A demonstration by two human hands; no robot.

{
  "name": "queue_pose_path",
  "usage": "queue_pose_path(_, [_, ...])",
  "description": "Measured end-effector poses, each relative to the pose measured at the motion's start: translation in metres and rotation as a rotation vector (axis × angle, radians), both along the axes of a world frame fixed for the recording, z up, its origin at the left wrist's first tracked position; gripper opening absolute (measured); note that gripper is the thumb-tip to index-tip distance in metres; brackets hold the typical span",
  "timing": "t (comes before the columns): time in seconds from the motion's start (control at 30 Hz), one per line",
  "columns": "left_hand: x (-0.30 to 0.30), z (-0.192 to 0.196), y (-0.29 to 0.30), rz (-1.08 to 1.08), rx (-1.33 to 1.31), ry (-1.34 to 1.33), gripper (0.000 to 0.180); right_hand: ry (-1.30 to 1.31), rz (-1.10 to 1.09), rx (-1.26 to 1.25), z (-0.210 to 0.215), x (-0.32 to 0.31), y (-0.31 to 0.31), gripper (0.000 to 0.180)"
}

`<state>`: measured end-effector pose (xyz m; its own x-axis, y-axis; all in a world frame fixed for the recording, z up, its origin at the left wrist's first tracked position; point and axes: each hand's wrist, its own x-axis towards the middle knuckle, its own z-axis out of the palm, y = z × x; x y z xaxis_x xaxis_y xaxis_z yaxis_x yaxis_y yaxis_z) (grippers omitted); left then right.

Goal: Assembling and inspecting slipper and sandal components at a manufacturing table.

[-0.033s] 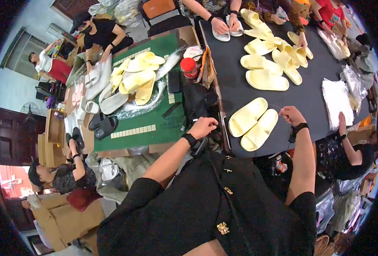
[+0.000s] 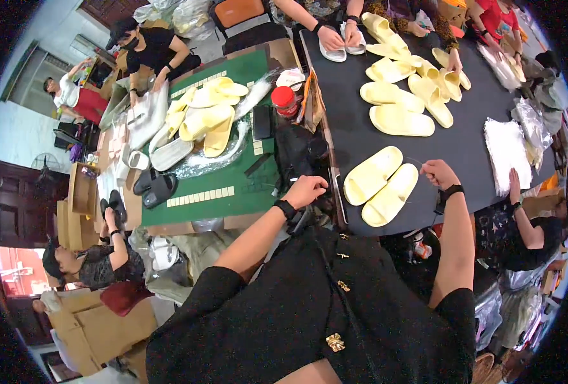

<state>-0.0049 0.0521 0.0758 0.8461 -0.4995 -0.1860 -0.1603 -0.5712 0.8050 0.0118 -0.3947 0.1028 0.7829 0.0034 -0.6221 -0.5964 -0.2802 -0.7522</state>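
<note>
A pair of pale yellow slide slippers [image 2: 391, 195] lies side by side near the front edge of the dark table. My right hand [image 2: 439, 173] is just right of the pair, its fingers closed in a pinch. A fine thread-like line shows near those fingertips; what they hold is too small to make out. To the left of the slippers, over the gap between the two tables, my left hand [image 2: 306, 191] has its fingers curled together. Anything inside it is hidden. Neither hand touches the slippers. Black bands sit on both my wrists.
More yellow slippers [image 2: 402, 120] lie farther back on the dark table [image 2: 463, 141], where co-workers' hands work. White packing sheets [image 2: 505, 153] are at its right. The green table [image 2: 213, 211] holds slippers, plastic bags, a phone [image 2: 262, 123] and a red-lidded jar [image 2: 284, 101].
My hands and the yellow pair in front of me stay in place. The plastic bag in a co-worker's hands at the far right shifts slightly.
</note>
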Motion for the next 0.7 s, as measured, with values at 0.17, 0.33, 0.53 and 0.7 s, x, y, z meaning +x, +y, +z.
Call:
queue_pose_path(0.17, [0.001, -0.011, -0.004, -0.02, -0.006, 0.007, 0.018, 0.071, 0.067, -0.006, -0.011, -0.001, 0.004, 0.021])
queue_pose_path(0.33, [0.004, -0.001, -0.019, -0.026, 0.019, -0.004, 0.017, 0.081, 0.103, -0.016, -0.027, 0.001, 0.019, 0.02])
queue_pose_path(0.53, [0.01, -0.004, -0.03, -0.061, 0.062, -0.052, 0.015, 0.0, 0.172, 0.014, -0.033, 0.007, 0.045, 0.016])
queue_pose_path(0.7, [0.01, -0.005, -0.046, -0.078, 0.181, -0.154, 0.015, 0.074, 0.209, -0.048, -0.035, 0.003, 0.061, 0.018])
